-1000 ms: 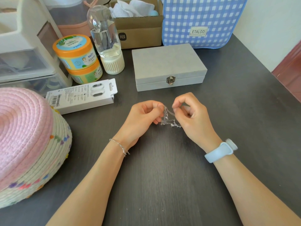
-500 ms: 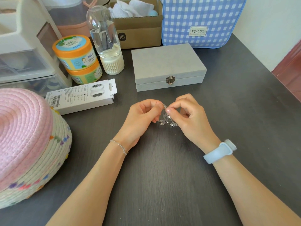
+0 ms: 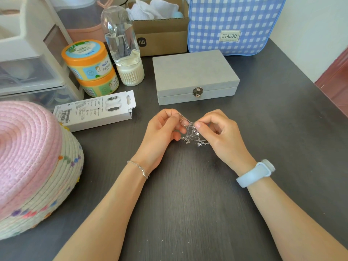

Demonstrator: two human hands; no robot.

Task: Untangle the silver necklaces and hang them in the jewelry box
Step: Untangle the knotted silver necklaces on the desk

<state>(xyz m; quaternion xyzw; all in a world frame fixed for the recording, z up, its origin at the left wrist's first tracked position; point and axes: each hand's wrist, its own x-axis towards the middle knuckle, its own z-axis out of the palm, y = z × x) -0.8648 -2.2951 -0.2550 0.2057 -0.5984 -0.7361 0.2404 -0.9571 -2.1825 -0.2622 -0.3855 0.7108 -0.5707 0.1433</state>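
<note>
Lighting: bright, even daylight; soft shadows under forearms on counter [image 3: 188,204]. Focus sharp centrally; wide-angle bending at frame edges.

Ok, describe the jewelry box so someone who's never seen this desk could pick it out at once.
Start at the blue gingham bag at the back of the dark table. Directly in front of it lies the jewelry box, flat, grey, lid closed. Unlike the open cardboard box beside the bag, it has a small metal clasp on its front.

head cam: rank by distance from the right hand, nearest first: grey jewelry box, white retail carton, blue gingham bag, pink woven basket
From the right hand:
1. Grey felt jewelry box, just behind, latch shut.
2. White cardboard retail carton, to the left, past the left hand.
3. Blue-and-white gingham bag, far back.
4. Pink woven basket, far left.
</note>
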